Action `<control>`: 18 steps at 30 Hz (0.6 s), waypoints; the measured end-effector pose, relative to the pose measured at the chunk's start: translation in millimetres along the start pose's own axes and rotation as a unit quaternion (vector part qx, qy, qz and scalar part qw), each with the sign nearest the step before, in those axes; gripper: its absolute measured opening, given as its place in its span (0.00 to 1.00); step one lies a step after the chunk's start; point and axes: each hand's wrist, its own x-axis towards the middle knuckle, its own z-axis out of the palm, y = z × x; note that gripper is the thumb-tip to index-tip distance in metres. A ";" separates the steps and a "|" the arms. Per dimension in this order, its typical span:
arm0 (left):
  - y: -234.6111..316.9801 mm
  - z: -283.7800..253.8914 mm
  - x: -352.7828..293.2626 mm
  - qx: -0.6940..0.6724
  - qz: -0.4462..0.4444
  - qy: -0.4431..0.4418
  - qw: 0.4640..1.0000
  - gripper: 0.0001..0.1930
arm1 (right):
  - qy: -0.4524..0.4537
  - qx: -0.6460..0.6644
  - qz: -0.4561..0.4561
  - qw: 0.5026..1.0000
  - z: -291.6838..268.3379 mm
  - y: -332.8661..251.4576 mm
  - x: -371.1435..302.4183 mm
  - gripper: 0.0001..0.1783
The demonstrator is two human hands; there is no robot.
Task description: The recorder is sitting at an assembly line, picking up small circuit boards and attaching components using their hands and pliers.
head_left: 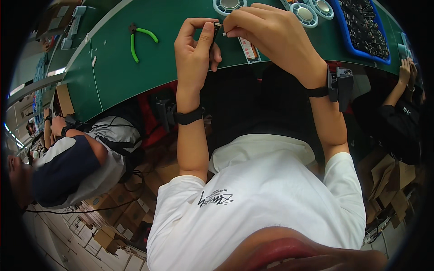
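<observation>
My left hand (pixel 193 52) pinches a small dark circuit board (pixel 216 30) between thumb and fingers, over the near part of the green table. Close beside it on the right, my right hand (pixel 271 34) has its fingertips pressed together on a tiny white piece (pixel 224 34), perhaps a connector. Whether that piece touches the board I cannot tell. Below my right fingers lies a flat part with a white-and-red label (pixel 249 49) at the table edge. Just behind my hands sits a round light-blue part (pixel 229 5) with a silver centre.
Green-handled cutters (pixel 139 38) lie on the green table (pixel 115 67) to the left. More round light-blue parts (pixel 304 15) sit at the far right, beside a blue tray (pixel 340 34) of dark circuit boards. Other people (pixel 81 162) sit on both sides; cardboard boxes (pixel 110 239) stand on the floor.
</observation>
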 end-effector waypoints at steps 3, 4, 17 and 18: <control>-5.0 -0.9 -5.5 -0.018 0.014 0.003 1.000 0.12 | 0.003 0.003 0.022 1.000 17.9 9.8 -10.4 0.06; -5.0 0.2 -6.3 -0.021 0.014 0.001 1.000 0.12 | 0.077 -0.002 -0.056 0.995 25.4 13.7 -3.3 0.06; 6.3 12.6 9.1 -0.021 0.002 0.007 1.000 0.13 | 0.033 -0.047 0.011 0.998 10.7 24.1 -10.4 0.11; 9.2 13.7 11.4 -0.019 -0.003 0.008 1.000 0.12 | 0.035 -0.050 0.004 0.998 7.4 24.3 -9.2 0.11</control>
